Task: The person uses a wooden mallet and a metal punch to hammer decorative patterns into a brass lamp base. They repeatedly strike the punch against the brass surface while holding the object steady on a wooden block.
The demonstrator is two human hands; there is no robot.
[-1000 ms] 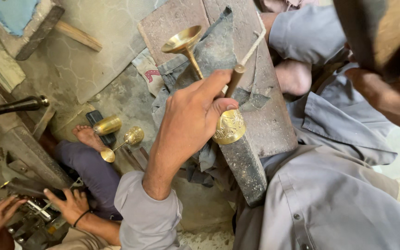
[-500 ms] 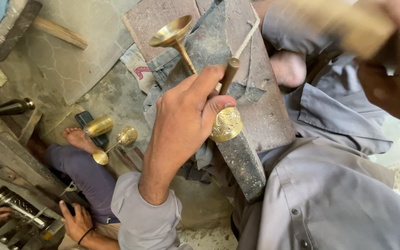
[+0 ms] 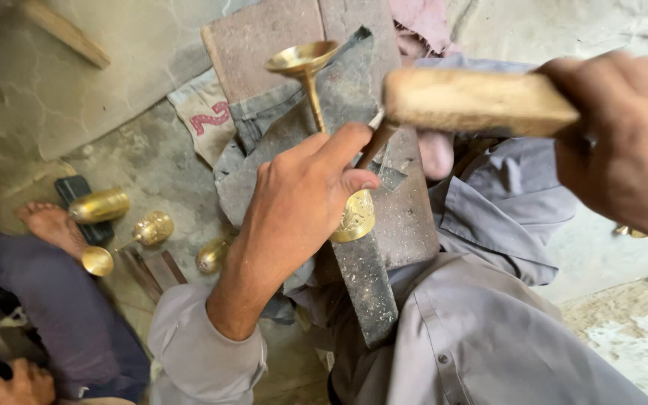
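Pinching a thin chisel [image 3: 373, 146] in our left hand [image 3: 298, 202], we steady the brass goblet [image 3: 328, 142], stem lengthwise along the dark iron bar [image 3: 365, 281]; our right hand [image 3: 624, 142] clenches the wooden mallet [image 3: 474, 101] above, right of it.

Grey buttoned shirt, long sleeve cuffed at left wrist, bare hands

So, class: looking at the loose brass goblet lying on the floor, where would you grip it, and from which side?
Grip the brass goblet by its thin stem, coming from above. It lies on its side, bowl and foot wider than the stem, so fingers close round the middle.
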